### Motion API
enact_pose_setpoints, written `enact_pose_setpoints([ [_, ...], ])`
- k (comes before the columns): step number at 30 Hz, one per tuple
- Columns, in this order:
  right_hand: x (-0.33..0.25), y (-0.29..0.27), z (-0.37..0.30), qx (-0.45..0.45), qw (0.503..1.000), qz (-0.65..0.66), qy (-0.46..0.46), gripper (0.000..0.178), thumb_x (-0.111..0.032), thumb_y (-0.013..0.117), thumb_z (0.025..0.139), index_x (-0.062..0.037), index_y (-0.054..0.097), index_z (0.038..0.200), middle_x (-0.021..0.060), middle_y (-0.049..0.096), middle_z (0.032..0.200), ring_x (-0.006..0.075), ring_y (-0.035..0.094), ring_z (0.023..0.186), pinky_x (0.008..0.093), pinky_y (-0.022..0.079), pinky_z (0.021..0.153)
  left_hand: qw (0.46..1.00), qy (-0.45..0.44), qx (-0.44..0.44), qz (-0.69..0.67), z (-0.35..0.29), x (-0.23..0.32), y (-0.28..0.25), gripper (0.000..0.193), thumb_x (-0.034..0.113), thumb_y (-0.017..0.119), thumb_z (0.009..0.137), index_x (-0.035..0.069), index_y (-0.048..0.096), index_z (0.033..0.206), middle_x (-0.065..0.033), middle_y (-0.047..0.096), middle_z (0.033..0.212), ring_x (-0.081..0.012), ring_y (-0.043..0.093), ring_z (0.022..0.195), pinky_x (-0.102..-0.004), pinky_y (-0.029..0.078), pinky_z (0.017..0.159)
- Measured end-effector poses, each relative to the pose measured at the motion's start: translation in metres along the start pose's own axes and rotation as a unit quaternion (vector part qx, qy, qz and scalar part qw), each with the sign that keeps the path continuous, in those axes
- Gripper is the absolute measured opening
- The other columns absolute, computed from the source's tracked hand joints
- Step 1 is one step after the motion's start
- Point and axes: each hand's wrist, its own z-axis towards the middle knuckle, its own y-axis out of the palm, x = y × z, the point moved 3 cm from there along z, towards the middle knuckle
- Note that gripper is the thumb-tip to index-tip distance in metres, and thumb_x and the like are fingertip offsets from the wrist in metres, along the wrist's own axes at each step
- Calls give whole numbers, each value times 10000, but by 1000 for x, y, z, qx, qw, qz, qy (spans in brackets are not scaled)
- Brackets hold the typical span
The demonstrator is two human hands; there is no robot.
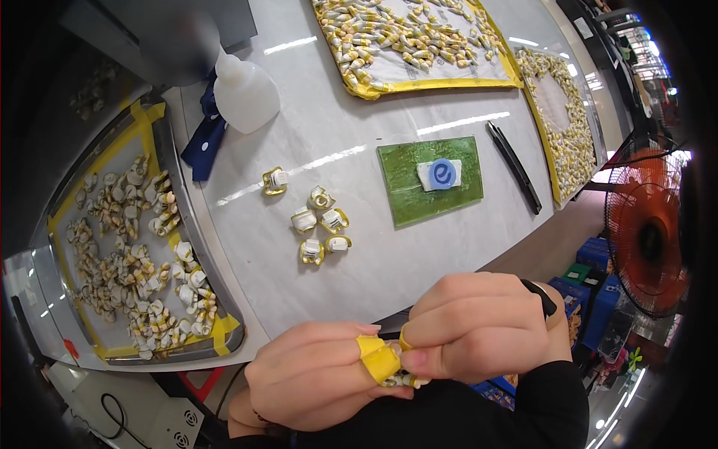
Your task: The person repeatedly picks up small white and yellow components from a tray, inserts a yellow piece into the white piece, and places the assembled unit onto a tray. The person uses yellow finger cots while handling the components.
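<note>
- The left hand [314, 374] curls its fingers around a small whitish piece [404, 380], mostly hidden; yellow tape [380, 362] wraps its fingers.
- The right hand [482, 325] meets it from the other side, thumb and bent forefinger pinching at the same piece.
- That piece sits between the two hands, just off the near edge of the worktop [299, 295].
- Beyond them, six small white-and-yellow figurines [321, 220] stand or lie in a loose group.
- Right of these, a green plate [404, 202] bears a white block with a blue disc [443, 173] on top; a black utility knife [514, 166] lies beside it.
- At left, a yellow-taped tray [224, 337] holds many more pieces.
</note>
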Motion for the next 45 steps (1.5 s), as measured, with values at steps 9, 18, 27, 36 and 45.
enact_pose_setpoints([
  [9,-2,-1,-6,40,999,-34,-10,146,11,636,726,93,611,845,176,608,839,242,608,667,281,512,572,999,-2,33,-5,4,0,1,352,181,870,553,62,698,836,-25,677,828,-205,659,771,-267,539,669],
  [18,-11,1,-5,43,995,-76,39,171,-5,740,690,-17,632,821,82,643,783,215,618,618,277,520,553,994,-18,107,-14,-2,-5,5,315,126,830,624,37,705,900,-60,693,891,-221,661,775,-289,526,713],
  [27,5,-8,-4,38,986,77,140,165,-57,744,733,-47,673,881,70,570,793,203,528,675,291,395,575,945,-112,60,-300,-4,-19,11,261,63,742,750,-57,640,959,-141,669,828,-202,657,722,-257,500,642],
  [36,9,-5,5,-30,991,61,112,122,-117,780,690,-67,682,743,15,557,714,173,526,613,279,398,512,937,-136,-2,-323,-4,-18,13,223,100,740,777,-55,620,882,-135,654,771,-199,640,664,-255,492,603],
  [45,9,-6,5,-45,994,16,96,112,-61,743,679,-65,637,716,9,542,700,178,505,586,285,387,501,940,-169,-25,-294,-3,-16,16,262,101,766,748,-30,634,932,-116,665,798,-182,652,685,-242,492,601],
])
